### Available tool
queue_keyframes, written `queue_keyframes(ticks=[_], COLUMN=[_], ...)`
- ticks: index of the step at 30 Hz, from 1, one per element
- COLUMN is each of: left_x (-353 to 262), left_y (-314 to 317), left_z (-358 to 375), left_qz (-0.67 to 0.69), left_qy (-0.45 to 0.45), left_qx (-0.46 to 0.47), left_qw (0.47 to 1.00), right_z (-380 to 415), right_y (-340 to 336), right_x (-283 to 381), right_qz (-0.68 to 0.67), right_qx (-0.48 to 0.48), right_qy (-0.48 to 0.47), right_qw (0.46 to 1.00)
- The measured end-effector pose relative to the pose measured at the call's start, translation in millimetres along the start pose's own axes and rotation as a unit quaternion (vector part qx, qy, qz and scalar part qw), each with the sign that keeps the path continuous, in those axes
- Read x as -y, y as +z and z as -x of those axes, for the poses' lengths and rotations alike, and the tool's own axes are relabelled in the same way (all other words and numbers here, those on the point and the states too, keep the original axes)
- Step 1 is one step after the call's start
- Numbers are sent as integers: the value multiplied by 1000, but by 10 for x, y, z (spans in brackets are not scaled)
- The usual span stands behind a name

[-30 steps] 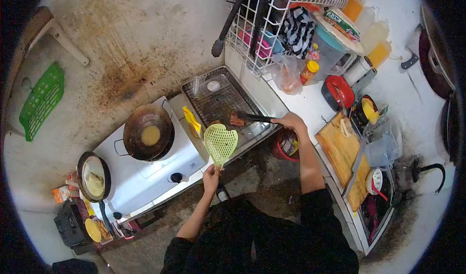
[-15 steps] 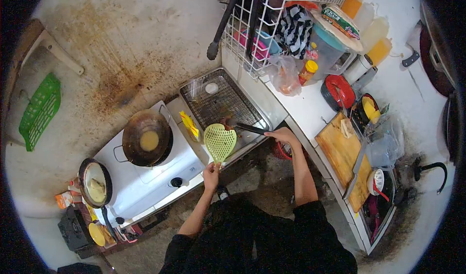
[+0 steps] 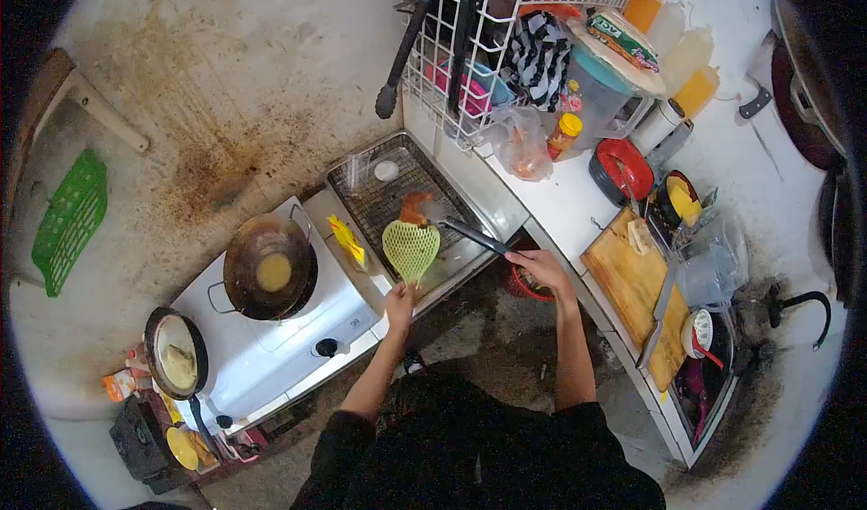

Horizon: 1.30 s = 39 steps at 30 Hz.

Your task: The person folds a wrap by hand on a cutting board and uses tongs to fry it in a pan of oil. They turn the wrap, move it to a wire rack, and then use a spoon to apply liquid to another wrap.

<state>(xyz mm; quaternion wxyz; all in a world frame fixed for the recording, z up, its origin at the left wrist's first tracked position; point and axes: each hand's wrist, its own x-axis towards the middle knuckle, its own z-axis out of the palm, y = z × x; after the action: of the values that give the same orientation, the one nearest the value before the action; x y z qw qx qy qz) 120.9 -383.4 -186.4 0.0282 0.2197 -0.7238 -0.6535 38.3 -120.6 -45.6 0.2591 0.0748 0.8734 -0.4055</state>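
Note:
My left hand (image 3: pixel 399 306) is closed on the handle of a pale green perforated strainer (image 3: pixel 411 250), whose bowl overlaps the near part of the wire-rack tray (image 3: pixel 354 205). My right hand (image 3: pixel 544 273) grips the black handle of a spatula (image 3: pixel 475 236), its head pointing left over the tray. An orange-brown fried piece (image 3: pixel 415 208) shows just past the strainer's far rim, beside the spatula head. The spatula tip is partly hidden behind the strainer and the piece. A small white round thing (image 3: pixel 386 171) lies on the rack.
On the white stove (image 3: pixel 271 346) at left stand a wok (image 3: pixel 250 264) with a little oil and a small frying pan (image 3: pixel 176 353) with food. A yellow packet (image 3: pixel 346 240) lies between wok and tray. A cutting board (image 3: pixel 629 286) with a knife (image 3: pixel 664 301) is at right.
The orange-brown piece, mostly hidden behind the strainer before, now shows above its far rim. Both hands have shifted slightly, and the camera view has moved a little.

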Motion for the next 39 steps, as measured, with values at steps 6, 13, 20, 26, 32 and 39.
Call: queue_keyframes(ticks=[6, 13, 20, 26, 32, 39], left_x=[482, 71, 295, 280, 143, 602], left_y=[483, 442, 426, 403, 344, 451], left_z=[-522, -261, -340, -392, -383, -675], left_qz=[27, -22, -44, -125, -181, -120], left_qy=[24, -3, 29, 12, 30, 59], left_qx=[-62, -77, -26, -7, 30, 79], left_qw=[997, 997, 998, 992, 983, 988], right_z=[23, 141, 63, 47, 53, 450], right_y=[267, 282, 395, 438, 476, 515], right_x=[13, 102, 199, 148, 87, 69], right_qz=[158, 278, 319, 281, 268, 140], right_qx=[-70, -217, -168, -171, -195, -264], right_qy=[-109, -119, -106, -107, -107, -122], right_qw=[979, 928, 927, 938, 938, 947])
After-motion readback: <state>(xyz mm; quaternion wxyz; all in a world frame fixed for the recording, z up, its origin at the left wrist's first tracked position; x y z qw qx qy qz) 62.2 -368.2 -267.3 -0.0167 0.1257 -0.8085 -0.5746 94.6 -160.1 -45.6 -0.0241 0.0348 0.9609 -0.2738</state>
